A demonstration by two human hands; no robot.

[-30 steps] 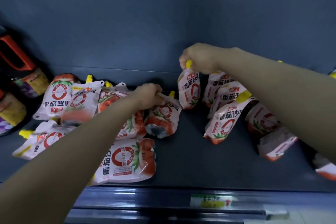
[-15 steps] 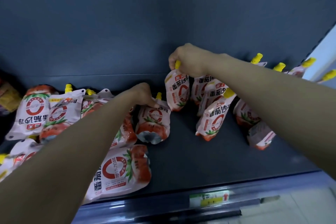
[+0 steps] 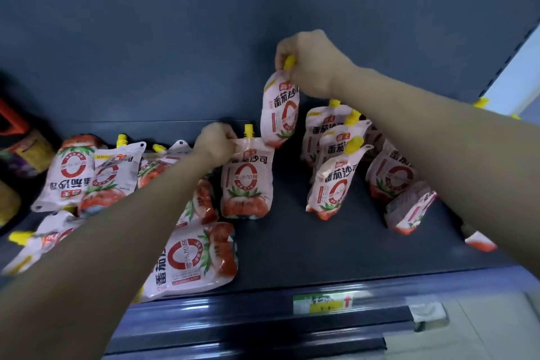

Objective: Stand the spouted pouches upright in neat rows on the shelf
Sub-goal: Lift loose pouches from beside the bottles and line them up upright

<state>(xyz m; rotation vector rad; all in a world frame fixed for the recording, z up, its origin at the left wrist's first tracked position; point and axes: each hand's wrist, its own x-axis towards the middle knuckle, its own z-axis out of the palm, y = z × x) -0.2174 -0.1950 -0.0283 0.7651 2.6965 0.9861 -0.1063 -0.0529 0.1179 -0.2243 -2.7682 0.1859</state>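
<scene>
White and red spouted pouches with yellow caps lie and stand on a dark shelf (image 3: 292,248). My right hand (image 3: 312,64) grips the top of one pouch (image 3: 280,114) by its yellow spout and holds it upright, raised near the back wall. My left hand (image 3: 216,143) pinches the top left corner of a second pouch (image 3: 247,181), which stands upright at mid shelf. To the right, several pouches (image 3: 333,184) stand upright in a cluster. At the left, several pouches (image 3: 70,172) lie tumbled, and one (image 3: 193,260) lies flat near the front edge.
Dark bottles (image 3: 26,152) with an orange handle stand at the far left of the shelf. A green and yellow price tag (image 3: 321,302) sits on the shelf's front rail. The grey back wall rises behind. A pale upright edge shows at the far right.
My right hand has lifted its pouch higher, off the shelf. My left hand has pulled its pouch from a lean to upright.
</scene>
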